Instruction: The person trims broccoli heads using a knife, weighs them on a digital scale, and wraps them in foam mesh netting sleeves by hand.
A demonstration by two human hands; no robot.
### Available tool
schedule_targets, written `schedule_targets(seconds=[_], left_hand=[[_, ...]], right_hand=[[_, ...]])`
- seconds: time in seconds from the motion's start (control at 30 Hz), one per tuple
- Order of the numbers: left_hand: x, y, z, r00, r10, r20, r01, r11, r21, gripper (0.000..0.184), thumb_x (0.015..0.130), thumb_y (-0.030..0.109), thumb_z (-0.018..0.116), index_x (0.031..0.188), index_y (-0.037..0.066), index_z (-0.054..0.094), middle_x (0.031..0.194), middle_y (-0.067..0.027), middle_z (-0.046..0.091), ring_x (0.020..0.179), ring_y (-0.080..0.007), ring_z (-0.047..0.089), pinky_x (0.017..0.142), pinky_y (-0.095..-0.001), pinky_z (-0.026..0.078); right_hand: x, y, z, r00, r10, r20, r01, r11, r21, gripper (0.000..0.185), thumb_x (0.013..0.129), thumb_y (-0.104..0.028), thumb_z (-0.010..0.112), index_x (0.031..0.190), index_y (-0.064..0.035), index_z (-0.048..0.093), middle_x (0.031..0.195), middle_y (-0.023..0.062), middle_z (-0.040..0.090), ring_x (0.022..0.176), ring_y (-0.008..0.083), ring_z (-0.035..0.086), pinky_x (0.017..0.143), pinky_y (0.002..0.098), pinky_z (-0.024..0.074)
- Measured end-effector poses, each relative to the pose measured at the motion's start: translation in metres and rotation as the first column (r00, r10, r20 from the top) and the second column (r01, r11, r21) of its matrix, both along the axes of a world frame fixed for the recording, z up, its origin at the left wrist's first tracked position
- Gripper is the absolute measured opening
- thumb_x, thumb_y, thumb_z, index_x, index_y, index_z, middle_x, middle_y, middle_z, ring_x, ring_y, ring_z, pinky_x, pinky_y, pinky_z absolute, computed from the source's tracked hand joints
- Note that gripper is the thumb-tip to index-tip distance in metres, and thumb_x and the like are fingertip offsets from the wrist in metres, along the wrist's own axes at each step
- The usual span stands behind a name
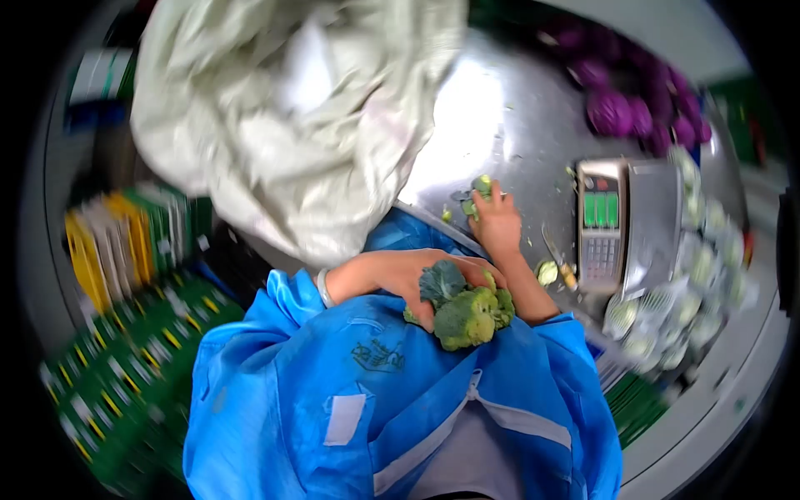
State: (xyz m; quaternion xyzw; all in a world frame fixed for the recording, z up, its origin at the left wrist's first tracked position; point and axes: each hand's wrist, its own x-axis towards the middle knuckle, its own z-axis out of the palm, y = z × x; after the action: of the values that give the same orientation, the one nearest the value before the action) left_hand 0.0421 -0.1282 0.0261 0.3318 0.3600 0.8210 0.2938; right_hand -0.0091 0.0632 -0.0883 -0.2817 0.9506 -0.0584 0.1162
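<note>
My left hand, with a band on its wrist, is closed round a head of broccoli close against my blue jacket. The broccoli has a bluish-green leaf on its side. My right hand reaches forward over the metal table, its fingers closed on a smaller green broccoli piece. Part of that piece is hidden by the fingers. A knife lies to the right of my right forearm, beside a pale green vegetable scrap.
A large whitish sack bulges at the front left. On the right stand a digital scale and several wrapped pale vegetables. Purple cabbages are piled at the back right. Green crates are stacked at the left.
</note>
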Motion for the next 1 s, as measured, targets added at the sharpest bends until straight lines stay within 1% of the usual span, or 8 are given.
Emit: schedule_targets(seconds=[0.13, 0.23, 0.3, 0.33, 0.4, 0.6, 0.8, 1.0], left_hand=[[0.093, 0.015, 0.007, 0.958, 0.267, 0.103, -0.261, 0.963, -0.061, 0.076, 0.060, 0.024, 0.086, 0.126, 0.009, 0.051, 0.139, -0.0155, 0.044, 0.124, -0.0266, 0.048, 0.102, -0.0391, 0.037], [0.158, 0.039, -0.009, 0.864, 0.482, 0.147, -0.502, 0.847, 0.172, 0.071, 0.062, 0.012, 0.085, 0.125, 0.005, 0.052, 0.137, -0.0153, 0.047, 0.125, -0.0257, 0.046, 0.103, -0.0369, 0.036], [0.185, 0.048, -0.024, 0.786, 0.617, -0.034, -0.600, 0.774, 0.202, 0.078, 0.069, 0.023, 0.085, 0.133, 0.004, 0.044, 0.136, -0.0248, 0.041, 0.130, -0.0358, 0.037, 0.103, -0.0468, 0.033], [0.205, 0.057, -0.021, 0.771, 0.631, 0.085, -0.635, 0.752, 0.180, 0.077, 0.067, 0.022, 0.086, 0.130, 0.003, 0.047, 0.134, -0.0235, 0.044, 0.130, -0.0344, 0.039, 0.102, -0.0440, 0.034], [0.243, 0.064, -0.016, 0.745, 0.642, 0.182, -0.663, 0.744, 0.084, 0.074, 0.064, 0.020, 0.087, 0.126, 0.002, 0.050, 0.133, -0.0213, 0.046, 0.129, -0.0324, 0.040, 0.103, -0.0405, 0.035], [0.291, 0.090, -0.027, 0.473, 0.878, 0.067, -0.880, 0.469, 0.071, 0.068, 0.064, 0.020, 0.086, 0.122, 0.000, 0.055, 0.128, -0.0129, 0.051, 0.123, -0.0237, 0.046, 0.102, -0.0336, 0.035], [0.300, 0.101, -0.037, 0.493, 0.838, 0.234, -0.870, 0.465, 0.165, 0.067, 0.070, 0.031, 0.082, 0.124, 0.002, 0.055, 0.120, -0.0108, 0.055, 0.118, -0.0211, 0.050, 0.099, -0.0322, 0.037], [0.298, 0.088, -0.047, 0.415, 0.899, 0.140, -0.910, 0.411, 0.063, 0.064, 0.071, 0.033, 0.082, 0.120, 0.002, 0.056, 0.117, -0.0114, 0.055, 0.116, -0.0231, 0.051, 0.098, -0.0332, 0.038]], right_hand=[[-0.001, 0.016, -0.012, 0.990, 0.109, -0.087, -0.120, 0.984, -0.132, 0.046, 0.070, -0.025, 0.077, 0.113, -0.0155, 0.064, 0.126, 0.0165, 0.054, 0.104, 0.0353, 0.059, 0.082, 0.0419, 0.0529], [-0.011, 0.035, -0.021, 0.989, 0.113, 0.097, -0.077, 0.944, -0.321, 0.042, 0.072, -0.025, 0.076, 0.109, -0.0097, 0.065, 0.115, 0.0147, 0.060, 0.092, 0.0310, 0.062, 0.076, 0.0380, 0.0523], [-0.006, 0.035, -0.016, 0.893, 0.102, 0.437, 0.121, 0.883, -0.453, 0.044, 0.074, -0.023, 0.075, 0.111, -0.0055, 0.061, 0.109, 0.0103, 0.061, 0.087, 0.0252, 0.063, 0.074, 0.0348, 0.0511], [0.012, 0.030, 0.017, 0.733, 0.026, 0.680, 0.334, 0.857, -0.393, 0.046, 0.075, -0.020, 0.075, 0.114, -0.0037, 0.059, 0.107, 0.0080, 0.061, 0.086, 0.0216, 0.062, 0.075, 0.0334, 0.0503], [0.052, 0.019, 0.066, 0.563, 0.125, 0.817, 0.422, 0.807, -0.414, 0.052, 0.074, -0.017, 0.073, 0.120, -0.0022, 0.054, 0.108, 0.0076, 0.061, 0.091, 0.0178, 0.060, 0.078, 0.0329, 0.0498], [0.065, 0.045, 0.125, 0.649, 0.274, 0.710, 0.262, 0.796, -0.546, 0.059, 0.068, -0.023, 0.079, 0.118, -0.0024, 0.054, 0.118, 0.0172, 0.057, 0.105, 0.0261, 0.058, 0.090, 0.0365, 0.0470], [0.085, 0.057, 0.155, 0.770, 0.233, 0.594, 0.189, 0.806, -0.561, 0.058, 0.067, -0.024, 0.080, 0.115, -0.0019, 0.055, 0.120, 0.0185, 0.056, 0.107, 0.0278, 0.057, 0.091, 0.0381, 0.0463], [0.106, 0.060, 0.157, 0.813, 0.185, 0.552, 0.209, 0.792, -0.573, 0.057, 0.066, -0.025, 0.081, 0.112, -0.0014, 0.056, 0.122, 0.0198, 0.055, 0.109, 0.0295, 0.056, 0.092, 0.0397, 0.0456]])
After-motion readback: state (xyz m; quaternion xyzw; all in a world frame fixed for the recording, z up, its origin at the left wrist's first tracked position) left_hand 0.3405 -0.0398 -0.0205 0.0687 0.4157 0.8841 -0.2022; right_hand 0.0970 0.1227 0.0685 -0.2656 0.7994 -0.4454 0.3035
